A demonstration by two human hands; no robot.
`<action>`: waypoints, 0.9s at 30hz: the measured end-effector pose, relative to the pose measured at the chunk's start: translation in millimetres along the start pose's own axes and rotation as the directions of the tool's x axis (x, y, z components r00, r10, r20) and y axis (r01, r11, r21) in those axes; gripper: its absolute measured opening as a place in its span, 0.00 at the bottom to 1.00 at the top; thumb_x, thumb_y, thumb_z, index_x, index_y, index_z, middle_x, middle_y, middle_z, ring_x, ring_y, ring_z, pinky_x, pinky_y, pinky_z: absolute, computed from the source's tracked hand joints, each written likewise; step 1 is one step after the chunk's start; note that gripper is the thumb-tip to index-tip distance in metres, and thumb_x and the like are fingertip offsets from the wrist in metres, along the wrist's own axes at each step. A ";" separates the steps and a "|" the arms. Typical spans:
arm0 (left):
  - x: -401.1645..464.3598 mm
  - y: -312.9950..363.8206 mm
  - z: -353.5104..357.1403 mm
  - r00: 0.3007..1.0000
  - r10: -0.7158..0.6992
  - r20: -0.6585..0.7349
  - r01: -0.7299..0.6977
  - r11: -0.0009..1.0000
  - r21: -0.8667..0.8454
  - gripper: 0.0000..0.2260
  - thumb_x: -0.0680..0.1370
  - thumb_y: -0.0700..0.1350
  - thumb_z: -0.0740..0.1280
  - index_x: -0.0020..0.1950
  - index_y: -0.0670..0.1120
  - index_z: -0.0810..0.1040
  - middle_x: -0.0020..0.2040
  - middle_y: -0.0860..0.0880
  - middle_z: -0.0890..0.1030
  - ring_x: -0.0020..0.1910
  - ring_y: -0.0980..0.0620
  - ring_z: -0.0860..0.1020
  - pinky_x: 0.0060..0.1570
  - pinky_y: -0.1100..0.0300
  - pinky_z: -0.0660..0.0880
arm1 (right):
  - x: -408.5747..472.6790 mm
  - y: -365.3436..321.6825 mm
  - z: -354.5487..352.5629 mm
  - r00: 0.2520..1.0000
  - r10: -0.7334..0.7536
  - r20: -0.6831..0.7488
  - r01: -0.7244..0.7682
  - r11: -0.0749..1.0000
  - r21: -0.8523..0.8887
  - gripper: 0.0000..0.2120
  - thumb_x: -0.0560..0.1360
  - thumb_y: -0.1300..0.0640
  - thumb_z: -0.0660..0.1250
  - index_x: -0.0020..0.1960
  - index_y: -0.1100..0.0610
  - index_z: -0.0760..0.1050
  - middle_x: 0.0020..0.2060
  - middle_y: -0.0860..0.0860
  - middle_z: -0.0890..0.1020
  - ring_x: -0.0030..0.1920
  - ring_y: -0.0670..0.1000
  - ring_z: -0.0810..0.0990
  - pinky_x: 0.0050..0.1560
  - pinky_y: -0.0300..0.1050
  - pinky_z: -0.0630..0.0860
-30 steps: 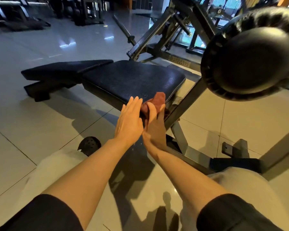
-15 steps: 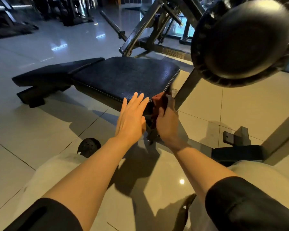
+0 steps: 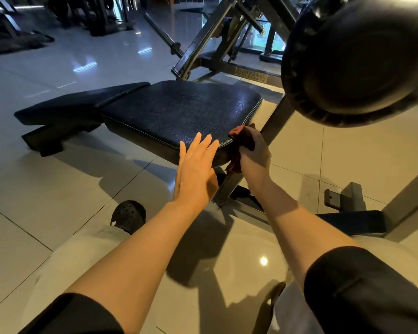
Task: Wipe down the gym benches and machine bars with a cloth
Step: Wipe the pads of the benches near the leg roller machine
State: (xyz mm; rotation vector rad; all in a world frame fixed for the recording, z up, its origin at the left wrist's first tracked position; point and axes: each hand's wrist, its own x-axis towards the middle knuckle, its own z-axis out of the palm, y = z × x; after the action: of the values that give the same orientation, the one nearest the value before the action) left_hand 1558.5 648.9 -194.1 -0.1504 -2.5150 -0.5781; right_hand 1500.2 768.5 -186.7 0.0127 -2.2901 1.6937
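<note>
A low black padded bench (image 3: 174,109) lies across the middle of the view, its seat pad nearest me. My right hand (image 3: 253,155) grips a reddish-brown cloth (image 3: 241,136) against the pad's near right corner, beside the slanted metal support bar (image 3: 275,119). Part of the cloth hangs below the pad's edge. My left hand (image 3: 196,165) is held flat with straight fingers at the pad's front edge, fingertips over the rim; contact is unclear.
A large black foam roller pad (image 3: 357,59) looms at the upper right, close to my head. A machine frame with a barbell sleeve (image 3: 169,39) stands behind the bench. The bench's floor frame (image 3: 348,218) runs right. My dark shoe (image 3: 128,215) rests on the tiled floor.
My right hand has carried the cloth from the pad's front edge up and right to its corner by the support bar. My left hand stayed flat near the front edge.
</note>
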 end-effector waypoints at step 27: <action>-22.5 -26.6 -18.0 0.997 -0.043 0.063 0.050 0.992 -0.115 0.30 0.76 0.30 0.63 0.77 0.45 0.61 0.77 0.46 0.58 0.78 0.50 0.52 0.75 0.52 0.41 | -34.0 9.4 9.0 0.996 -0.068 0.056 0.072 0.995 -0.072 0.18 0.77 0.67 0.60 0.64 0.52 0.67 0.59 0.50 0.76 0.61 0.55 0.76 0.58 0.50 0.77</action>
State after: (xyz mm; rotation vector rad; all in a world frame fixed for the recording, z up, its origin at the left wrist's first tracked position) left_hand 1580.3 617.5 -202.5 -0.1547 -2.5496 -0.7501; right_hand 1529.1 757.4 -205.9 0.1226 -2.3606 1.5914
